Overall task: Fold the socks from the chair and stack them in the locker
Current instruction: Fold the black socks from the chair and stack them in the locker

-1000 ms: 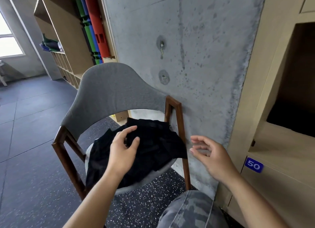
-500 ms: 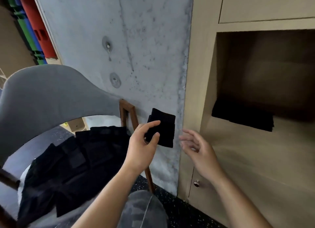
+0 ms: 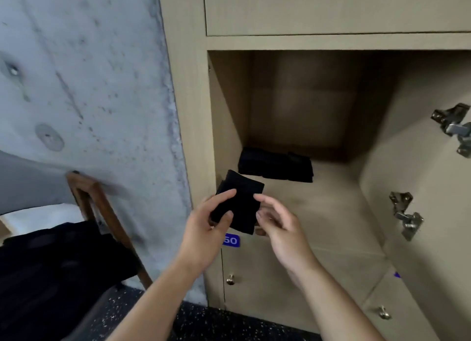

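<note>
Black folded sock [image 3: 240, 203] pinched by left hand [image 3: 204, 235]; right hand [image 3: 283, 228] fingers touching.

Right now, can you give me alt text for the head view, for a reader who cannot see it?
The left hand holds a folded black sock at the mouth of an open locker, with the right hand touching its other edge. Folded socks lie stacked at the back; a chair with dark clothes stands left.
</note>
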The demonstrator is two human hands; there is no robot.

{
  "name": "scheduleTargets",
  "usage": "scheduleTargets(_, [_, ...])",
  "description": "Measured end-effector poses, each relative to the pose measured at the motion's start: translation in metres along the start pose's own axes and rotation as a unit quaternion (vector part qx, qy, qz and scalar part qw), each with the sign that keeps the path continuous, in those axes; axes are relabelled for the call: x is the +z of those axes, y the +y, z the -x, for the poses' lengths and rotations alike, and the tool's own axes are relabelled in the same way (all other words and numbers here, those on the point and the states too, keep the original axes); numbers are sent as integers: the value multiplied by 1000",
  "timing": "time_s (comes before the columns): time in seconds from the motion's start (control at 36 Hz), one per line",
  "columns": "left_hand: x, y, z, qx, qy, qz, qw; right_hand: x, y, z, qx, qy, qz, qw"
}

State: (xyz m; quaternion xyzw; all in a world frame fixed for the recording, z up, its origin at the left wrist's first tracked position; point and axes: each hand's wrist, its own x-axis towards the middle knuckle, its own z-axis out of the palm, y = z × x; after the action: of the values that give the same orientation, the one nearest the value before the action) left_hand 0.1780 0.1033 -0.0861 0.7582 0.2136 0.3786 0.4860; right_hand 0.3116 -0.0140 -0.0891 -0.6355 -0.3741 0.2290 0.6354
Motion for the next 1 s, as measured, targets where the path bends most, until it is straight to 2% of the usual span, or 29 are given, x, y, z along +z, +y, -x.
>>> scheduleTargets(0.36, [83,-29,-34,11,-116,12,993,-65,19,-10,47,122,22,991])
scheduleTargets(0.53, [109,-54,-50,4,-156,7,988,-93,38,-25,60,138,76,986])
scheduleTargets(0.83, [140,-104,-85,4,-126,3,992,-166,82,-79,119,220,117,961])
scheduleTargets(1.0, [145,-117,-102,6,-129,-3,992,-190,110,-104,134,237,153,950])
